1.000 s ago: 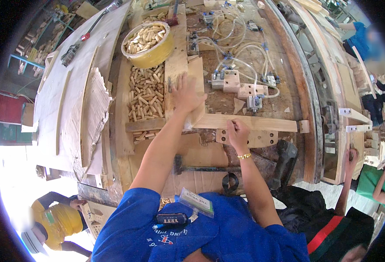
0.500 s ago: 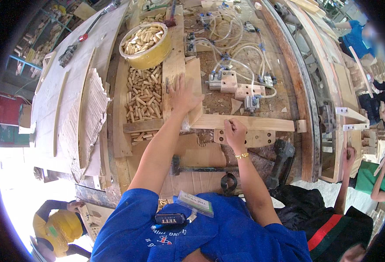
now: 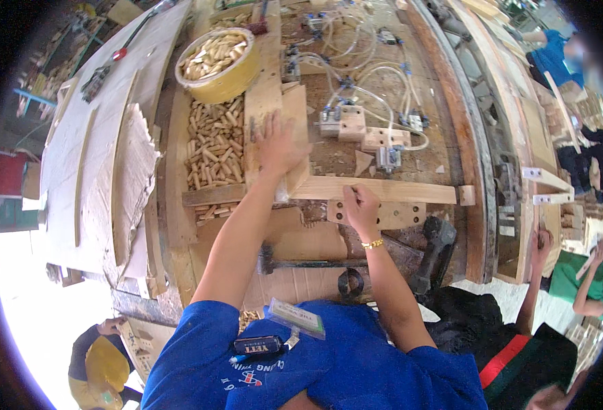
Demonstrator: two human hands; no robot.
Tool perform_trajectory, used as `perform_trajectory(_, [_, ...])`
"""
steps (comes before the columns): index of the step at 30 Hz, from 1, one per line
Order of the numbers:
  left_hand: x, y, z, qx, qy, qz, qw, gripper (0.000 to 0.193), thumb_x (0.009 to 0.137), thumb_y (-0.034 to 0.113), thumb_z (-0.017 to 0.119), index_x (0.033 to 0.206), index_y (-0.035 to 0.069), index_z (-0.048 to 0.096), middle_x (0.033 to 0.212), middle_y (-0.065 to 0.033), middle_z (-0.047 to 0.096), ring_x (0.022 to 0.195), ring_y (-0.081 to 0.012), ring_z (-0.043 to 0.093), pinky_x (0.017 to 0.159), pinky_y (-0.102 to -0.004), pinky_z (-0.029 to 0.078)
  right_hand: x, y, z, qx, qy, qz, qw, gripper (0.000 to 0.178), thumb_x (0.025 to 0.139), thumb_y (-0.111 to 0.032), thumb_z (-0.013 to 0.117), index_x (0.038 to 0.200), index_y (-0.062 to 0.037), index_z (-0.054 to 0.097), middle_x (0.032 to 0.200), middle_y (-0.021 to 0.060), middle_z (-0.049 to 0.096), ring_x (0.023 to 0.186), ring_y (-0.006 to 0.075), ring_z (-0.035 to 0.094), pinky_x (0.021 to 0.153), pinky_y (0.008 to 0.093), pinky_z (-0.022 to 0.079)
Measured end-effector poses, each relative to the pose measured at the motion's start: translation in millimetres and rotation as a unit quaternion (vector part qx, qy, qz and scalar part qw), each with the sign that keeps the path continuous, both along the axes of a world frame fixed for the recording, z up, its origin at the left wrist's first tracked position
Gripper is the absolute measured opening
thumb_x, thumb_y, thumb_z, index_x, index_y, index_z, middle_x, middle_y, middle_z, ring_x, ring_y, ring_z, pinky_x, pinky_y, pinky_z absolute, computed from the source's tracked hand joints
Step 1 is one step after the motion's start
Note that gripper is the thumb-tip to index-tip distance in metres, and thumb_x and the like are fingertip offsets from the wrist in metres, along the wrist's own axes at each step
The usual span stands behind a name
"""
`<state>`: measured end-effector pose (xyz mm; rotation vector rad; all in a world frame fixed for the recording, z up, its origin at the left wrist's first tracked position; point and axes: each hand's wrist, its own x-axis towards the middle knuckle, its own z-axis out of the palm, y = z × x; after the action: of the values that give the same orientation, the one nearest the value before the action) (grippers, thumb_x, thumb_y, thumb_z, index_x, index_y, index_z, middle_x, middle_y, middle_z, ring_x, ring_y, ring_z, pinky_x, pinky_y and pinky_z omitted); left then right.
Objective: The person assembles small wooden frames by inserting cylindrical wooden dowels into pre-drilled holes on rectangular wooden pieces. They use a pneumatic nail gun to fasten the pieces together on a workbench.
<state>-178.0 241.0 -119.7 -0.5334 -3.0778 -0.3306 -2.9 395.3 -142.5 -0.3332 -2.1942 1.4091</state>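
Observation:
My left hand [image 3: 282, 147] lies with fingers spread over a flat pale board [image 3: 294, 113] beside the dowel trough; its outline is slightly blurred. A long wooden rail [image 3: 397, 190] runs rightward from near this hand to a small wooden block [image 3: 466, 195]. Against the rail's near edge, my right hand [image 3: 361, 210] is closed, fingers curled in. Whatever it may pinch is hidden. Under that hand, partly covered, is a wooden plate with dark holes [image 3: 400, 214].
Loose dowels [image 3: 214, 143] fill a trough on the left, below a yellow tub [image 3: 219, 78] of more dowels. Pneumatic clamps [image 3: 342, 121] with clear hoses occupy the far bench. A black power tool [image 3: 438, 249] and a hammer [image 3: 266, 260] lie nearer. Co-workers are at both sides.
The whole scene has shifted slightly left in the picture. Both hands keep about the same places on the board and by the rail.

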Motion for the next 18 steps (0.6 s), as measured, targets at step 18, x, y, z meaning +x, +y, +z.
perform_trajectory(18, [-22.8,14.1,-12.3,0.000,-0.024,-0.042,0.999,0.072,0.074,0.039,0.070,0.139,0.027,0.041,0.152,-0.0156,0.024,0.143,-0.0334,0.015,0.110,-0.0636,0.014,-12.3,16.1,13.8,-0.189,-0.024,0.030,0.981,0.019,0.089,-0.020,0.063,0.082,-0.0022,0.064,0.074,0.0089,0.064,0.066,0.0112,0.059,0.058,0.0269,0.045])
